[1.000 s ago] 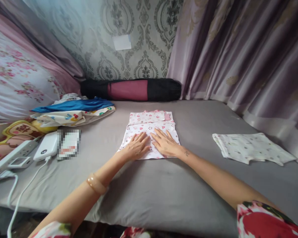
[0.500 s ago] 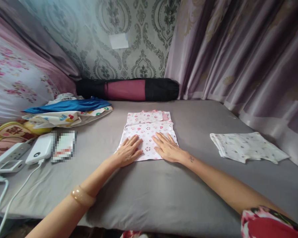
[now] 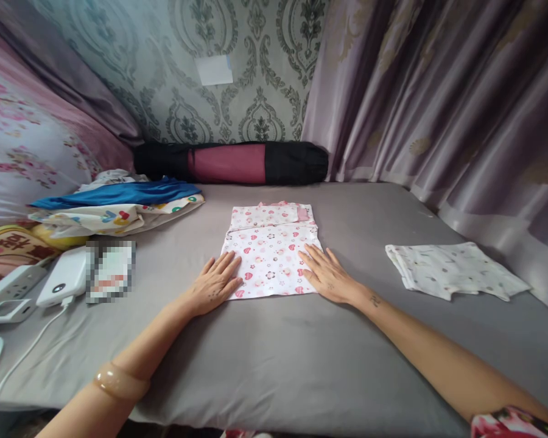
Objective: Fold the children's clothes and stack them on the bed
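A small white garment (image 3: 270, 258) printed with pink hearts and flowers lies flat in front of me, its far part folded over into a band with a pink patch at the right. My left hand (image 3: 215, 281) rests flat at the garment's near left edge, fingers stretched onto the cloth. On the opposite side, my right hand (image 3: 327, 275) lies with spread fingertips on the right edge. Neither hand grips anything. Off to the right lies a separate folded white garment (image 3: 452, 269) with small dark marks.
The grey sheet (image 3: 274, 359) covers the surface. A rolled black and maroon bag (image 3: 228, 163) lies along the wall. At left are a pile of clothes (image 3: 128, 198), a white power bank (image 3: 64, 277) with a cable, a power strip (image 3: 11, 289) and a blurred packet (image 3: 112, 272).
My hands have slid apart across the garment, left hand leftward and right hand rightward, from its middle to its side edges. More of the print shows between them.
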`<action>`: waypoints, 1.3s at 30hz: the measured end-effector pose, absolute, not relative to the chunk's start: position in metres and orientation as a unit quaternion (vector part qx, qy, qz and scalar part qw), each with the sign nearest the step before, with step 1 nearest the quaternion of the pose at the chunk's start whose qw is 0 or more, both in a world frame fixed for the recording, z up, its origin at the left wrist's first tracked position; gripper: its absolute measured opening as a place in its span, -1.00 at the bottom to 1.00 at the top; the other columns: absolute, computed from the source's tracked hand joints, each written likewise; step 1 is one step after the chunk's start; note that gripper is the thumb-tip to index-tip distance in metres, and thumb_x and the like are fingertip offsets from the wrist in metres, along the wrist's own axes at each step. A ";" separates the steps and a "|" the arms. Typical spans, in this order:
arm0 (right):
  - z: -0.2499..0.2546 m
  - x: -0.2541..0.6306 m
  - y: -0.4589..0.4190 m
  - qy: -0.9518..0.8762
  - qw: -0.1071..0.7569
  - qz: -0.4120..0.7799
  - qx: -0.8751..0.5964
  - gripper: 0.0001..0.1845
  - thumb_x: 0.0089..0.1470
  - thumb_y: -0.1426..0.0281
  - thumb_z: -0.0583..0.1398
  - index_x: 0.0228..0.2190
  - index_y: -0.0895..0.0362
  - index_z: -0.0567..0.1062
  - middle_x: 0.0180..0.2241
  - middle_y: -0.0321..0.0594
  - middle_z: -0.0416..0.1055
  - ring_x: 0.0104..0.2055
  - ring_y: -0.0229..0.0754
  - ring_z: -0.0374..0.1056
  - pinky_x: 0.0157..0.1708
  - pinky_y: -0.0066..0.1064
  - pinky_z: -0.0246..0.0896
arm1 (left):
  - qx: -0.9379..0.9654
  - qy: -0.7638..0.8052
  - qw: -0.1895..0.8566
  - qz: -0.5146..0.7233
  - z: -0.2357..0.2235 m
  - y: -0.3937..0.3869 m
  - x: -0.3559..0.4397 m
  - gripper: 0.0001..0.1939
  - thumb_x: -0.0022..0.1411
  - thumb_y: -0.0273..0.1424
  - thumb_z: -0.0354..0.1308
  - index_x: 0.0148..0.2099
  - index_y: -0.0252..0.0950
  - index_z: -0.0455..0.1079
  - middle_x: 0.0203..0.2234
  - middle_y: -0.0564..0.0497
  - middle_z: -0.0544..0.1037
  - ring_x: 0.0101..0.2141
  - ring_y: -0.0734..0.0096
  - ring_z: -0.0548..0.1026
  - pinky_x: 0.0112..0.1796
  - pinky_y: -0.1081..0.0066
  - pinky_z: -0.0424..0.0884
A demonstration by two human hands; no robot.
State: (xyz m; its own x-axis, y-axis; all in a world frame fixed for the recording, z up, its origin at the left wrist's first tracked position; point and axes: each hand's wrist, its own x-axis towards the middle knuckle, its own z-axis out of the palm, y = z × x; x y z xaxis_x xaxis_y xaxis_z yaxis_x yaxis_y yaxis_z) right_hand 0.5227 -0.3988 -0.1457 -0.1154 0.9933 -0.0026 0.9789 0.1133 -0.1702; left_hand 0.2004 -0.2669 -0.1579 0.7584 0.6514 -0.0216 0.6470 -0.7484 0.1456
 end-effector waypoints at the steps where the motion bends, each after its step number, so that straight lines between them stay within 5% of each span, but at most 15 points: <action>1: -0.145 0.523 -0.399 -0.744 0.057 0.066 -0.663 -0.38 0.34 0.13 -0.21 0.32 0.10 0.03 0.37 -0.09 -0.21 0.40 -0.04 -0.30 0.32 0.05 -0.37 | 0.935 0.347 0.072 0.016 -0.159 -0.266 0.200 -0.34 0.38 0.00 -0.32 0.40 -0.18 -0.04 0.37 -0.06 -0.02 0.34 0.15 -0.03 0.27 0.04 -0.11; 8: -0.136 0.526 -0.409 -0.752 0.080 0.111 -0.644 -0.39 0.33 0.13 -0.16 0.31 0.07 0.06 0.37 -0.09 -0.15 0.39 0.00 -0.25 0.32 0.06 -0.33 | 0.949 0.297 0.078 0.075 -0.146 -0.276 0.198 -0.50 0.42 -0.12 -0.23 0.27 -0.15 0.20 0.25 -0.13 0.26 0.23 0.15 0.20 0.21 -0.03 0.02; 15: -0.126 0.537 -0.441 -0.776 0.127 0.115 -0.607 -0.51 0.31 0.18 -0.02 0.18 0.04 0.32 0.28 -0.11 0.14 0.32 -0.02 0.02 0.26 -0.06 -0.02 | 0.962 0.202 0.162 0.087 -0.119 -0.295 0.195 -0.66 0.33 -0.12 0.04 -0.02 -0.20 0.44 -0.18 -0.09 0.48 -0.16 0.29 0.44 -0.11 0.29 0.39; 24: -0.119 0.539 -0.458 -0.807 0.148 0.061 -0.569 -0.67 0.30 0.43 -0.02 -0.06 0.06 0.49 0.02 -0.09 0.39 0.03 -0.04 0.35 -0.03 -0.19 0.33 | 0.970 0.160 0.159 0.084 -0.114 -0.294 0.192 -0.74 0.37 -0.38 -0.04 -0.09 -0.24 0.48 -0.19 -0.08 0.51 -0.21 0.36 0.49 -0.19 0.40 0.41; 30: -0.106 0.535 -0.459 -0.807 0.118 0.090 -0.572 -0.60 0.28 0.49 -0.08 -0.05 0.04 0.47 0.01 -0.10 0.39 -0.03 -0.07 0.38 -0.08 -0.23 0.33 | 0.976 0.157 0.133 0.065 -0.117 -0.292 0.193 -0.65 0.23 -0.60 -0.10 -0.11 -0.24 0.45 -0.20 -0.06 0.51 -0.20 0.35 0.48 -0.21 0.41 0.40; 39: -0.118 0.537 -0.448 -0.789 0.129 0.045 -0.598 -0.57 0.13 0.59 -0.05 -0.11 0.07 0.49 -0.05 -0.13 0.43 -0.08 -0.07 0.35 -0.12 -0.28 0.26 | 0.943 0.274 0.164 0.093 -0.118 -0.292 0.199 -0.82 0.17 -0.51 -0.09 -0.27 -0.26 0.33 -0.43 0.01 0.42 -0.44 0.40 0.39 -0.39 0.40 0.28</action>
State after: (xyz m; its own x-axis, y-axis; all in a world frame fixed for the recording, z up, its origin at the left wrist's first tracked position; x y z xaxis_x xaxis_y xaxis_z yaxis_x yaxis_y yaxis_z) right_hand 0.5366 -0.4484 -0.1183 -0.2505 0.9566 0.1488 0.9332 0.2795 -0.2259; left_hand 0.1987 -0.2920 -0.1180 0.8321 0.5479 0.0861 0.4868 -0.7958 0.3603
